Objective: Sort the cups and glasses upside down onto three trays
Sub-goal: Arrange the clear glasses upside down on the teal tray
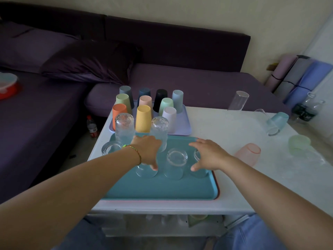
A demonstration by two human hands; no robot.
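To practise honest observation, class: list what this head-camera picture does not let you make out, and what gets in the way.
Head view throughout.
Whether the left hand grips the left glass beneath it: the hand's back covers it.
Same for the right hand and the right glass.
Lower tray under the teal tray: only a reddish edge shows.
Items below the table: dim, blurred.
Red bowl: cut by the left edge.

Head view: from the person's head, above the near edge of the surface (225, 127).
Facing: forward and down.
Nearness: close over the teal tray (162, 188).
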